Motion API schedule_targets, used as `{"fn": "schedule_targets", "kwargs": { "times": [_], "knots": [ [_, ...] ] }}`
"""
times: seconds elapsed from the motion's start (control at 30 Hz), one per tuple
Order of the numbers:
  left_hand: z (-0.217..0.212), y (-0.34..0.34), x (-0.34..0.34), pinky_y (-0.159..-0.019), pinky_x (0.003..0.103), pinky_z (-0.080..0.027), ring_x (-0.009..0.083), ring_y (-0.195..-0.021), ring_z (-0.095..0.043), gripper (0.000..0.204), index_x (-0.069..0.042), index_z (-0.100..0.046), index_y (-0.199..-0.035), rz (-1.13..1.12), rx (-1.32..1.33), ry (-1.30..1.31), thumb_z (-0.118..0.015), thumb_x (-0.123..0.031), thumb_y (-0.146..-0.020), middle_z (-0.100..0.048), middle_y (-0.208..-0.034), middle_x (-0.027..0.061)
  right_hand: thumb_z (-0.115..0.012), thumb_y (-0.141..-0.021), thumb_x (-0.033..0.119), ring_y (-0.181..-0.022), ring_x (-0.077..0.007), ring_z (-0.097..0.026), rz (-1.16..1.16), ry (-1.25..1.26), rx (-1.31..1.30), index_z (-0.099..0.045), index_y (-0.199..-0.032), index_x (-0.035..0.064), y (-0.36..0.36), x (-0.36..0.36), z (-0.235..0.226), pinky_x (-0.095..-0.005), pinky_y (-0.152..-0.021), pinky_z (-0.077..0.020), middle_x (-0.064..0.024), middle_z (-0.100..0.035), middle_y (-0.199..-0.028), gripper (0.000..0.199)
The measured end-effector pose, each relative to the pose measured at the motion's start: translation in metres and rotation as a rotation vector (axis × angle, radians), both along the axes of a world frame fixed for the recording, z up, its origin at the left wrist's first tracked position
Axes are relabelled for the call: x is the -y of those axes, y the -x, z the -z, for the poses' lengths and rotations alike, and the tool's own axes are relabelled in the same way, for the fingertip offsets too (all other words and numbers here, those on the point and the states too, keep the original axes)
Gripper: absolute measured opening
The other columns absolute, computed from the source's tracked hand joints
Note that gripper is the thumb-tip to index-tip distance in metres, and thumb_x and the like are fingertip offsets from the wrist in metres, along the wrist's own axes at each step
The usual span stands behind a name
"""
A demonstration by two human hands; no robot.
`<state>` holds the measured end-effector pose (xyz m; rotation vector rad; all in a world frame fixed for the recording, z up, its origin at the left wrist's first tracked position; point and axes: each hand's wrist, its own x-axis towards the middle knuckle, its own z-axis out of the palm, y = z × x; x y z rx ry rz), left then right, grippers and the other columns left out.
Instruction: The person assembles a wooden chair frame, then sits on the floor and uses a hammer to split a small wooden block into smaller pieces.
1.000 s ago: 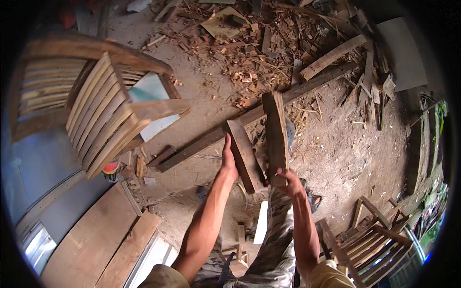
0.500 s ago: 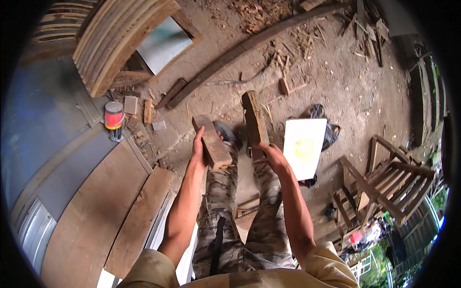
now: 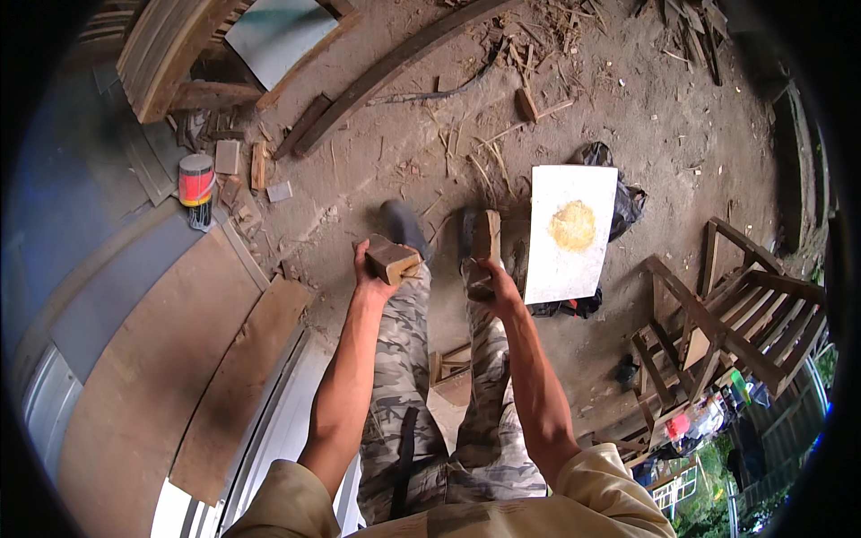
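Observation:
My left hand (image 3: 375, 280) is closed around a short, thick wooden block (image 3: 392, 255), whose paler end faces me. In my right hand (image 3: 500, 283) is a second wooden block (image 3: 486, 233), gripped near its lower end and pointing away from me. The two blocks are apart, held in the air above my legs and dark shoes. Some fingers of both hands are hidden behind the wood.
A stained white board (image 3: 554, 276) lies over a black plastic bag (image 3: 628, 211) on the dirt floor. Wooden slatted furniture (image 3: 735, 314) stands at right, a red and black can (image 3: 195, 184) at left near flat boards (image 3: 170, 359). A long curved beam (image 3: 386, 72) and scraps lie beyond.
Both blocks have tilted and look shorter; the left one now turns its end toward me, the right one's far end has dropped. The surroundings have shifted slightly in view.

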<state>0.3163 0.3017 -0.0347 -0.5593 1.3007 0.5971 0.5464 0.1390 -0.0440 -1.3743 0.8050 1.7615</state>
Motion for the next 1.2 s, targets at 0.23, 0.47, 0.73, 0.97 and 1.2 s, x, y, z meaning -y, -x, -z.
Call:
{"fn": "schedule_targets", "kwargs": {
  "times": [0.23, 0.47, 0.73, 0.97, 1.2],
  "knots": [
    [-0.016, 0.040, 0.064, -0.103, 0.053, -0.044, 0.0346, -0.121, -0.052, 0.070, -0.004, -0.045, -0.131, 0.019, -0.036, -0.101, -0.058, -0.053, -0.083, -0.054, -0.123, 0.0168, -0.057, -0.094, 0.039, -0.090, -0.0189, -0.064, -0.146, -0.153, 0.266, -0.061, -0.122, 0.0087, 0.015, 0.046, -0.027, -0.0392, -0.074, -0.0540, -0.0045, -0.066, -0.101, 0.041],
    [-0.003, 0.129, 0.134, -0.101, 0.045, -0.043, 0.0270, -0.120, -0.051, 0.066, -0.005, -0.047, -0.131, 0.056, -0.168, -0.239, -0.057, -0.051, -0.085, -0.052, -0.129, 0.0135, -0.060, -0.093, 0.033, -0.082, -0.0208, -0.067, -0.153, -0.102, 0.344, -0.063, -0.113, 0.0098, 0.057, 0.070, -0.027, -0.0397, -0.068, -0.0566, -0.0058, -0.069, -0.091, 0.031],
    [0.023, 0.221, 0.217, -0.095, 0.041, -0.044, 0.0222, -0.114, -0.053, 0.062, -0.012, -0.049, -0.130, 0.101, -0.226, -0.156, -0.061, -0.050, -0.083, -0.054, -0.125, 0.0072, -0.073, -0.082, 0.028, -0.087, -0.0186, -0.063, -0.418, 0.013, 0.501, -0.064, -0.109, 0.0067, 0.173, 0.121, -0.001, -0.0378, -0.067, -0.0539, -0.0065, -0.064, -0.095, 0.036],
    [0.063, 0.246, 0.258, -0.095, 0.041, -0.047, 0.0231, -0.109, -0.060, 0.049, -0.014, -0.056, -0.122, 0.001, -0.175, -0.145, -0.054, -0.047, -0.086, -0.062, -0.117, 0.0031, -0.073, -0.082, 0.030, -0.082, -0.0243, -0.064, -0.618, 0.173, 0.280, -0.070, -0.104, 0.0029, 0.227, 0.130, 0.007, -0.0449, -0.070, -0.0587, -0.0103, -0.064, -0.098, 0.035],
    [0.100, 0.221, 0.272, -0.101, 0.036, -0.045, 0.0212, -0.116, -0.057, 0.054, -0.011, -0.052, -0.131, 0.127, -0.225, -0.161, -0.053, -0.048, -0.093, -0.059, -0.127, 0.0040, -0.069, -0.079, 0.053, -0.090, -0.0315, -0.069, -1.068, 0.088, 0.524, -0.065, -0.109, -0.0105, 0.206, 0.137, 0.092, -0.0398, -0.081, -0.0536, -0.0249, -0.068, -0.102, 0.070]
  ]
}}
